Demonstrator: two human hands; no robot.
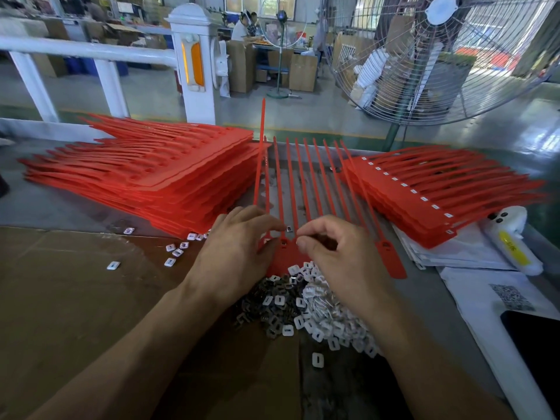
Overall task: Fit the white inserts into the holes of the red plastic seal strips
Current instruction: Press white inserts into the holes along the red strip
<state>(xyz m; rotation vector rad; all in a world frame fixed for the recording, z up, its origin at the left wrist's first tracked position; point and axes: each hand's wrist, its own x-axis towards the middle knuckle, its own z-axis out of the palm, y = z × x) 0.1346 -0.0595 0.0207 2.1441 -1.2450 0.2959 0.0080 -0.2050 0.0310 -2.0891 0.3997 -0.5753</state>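
A red seal strip set (306, 180) lies in front of me, its thin tails fanning away and its flat heads near my hands. My left hand (239, 253) pinches a small white insert (288, 228) at its fingertips, just above the strip heads. My right hand (342, 262) is curled over the heads beside it, its fingertips close to the same insert; what it holds is hidden. A heap of white inserts (321, 310) mixed with dark pieces lies below both hands.
A tall stack of red strip sets (145, 174) sits at the left. A second red stack (430, 195) with white inserts fitted lies at the right, over papers (460, 253). Loose inserts (174, 253) dot the cardboard (75, 298). A large fan (439, 56) stands behind.
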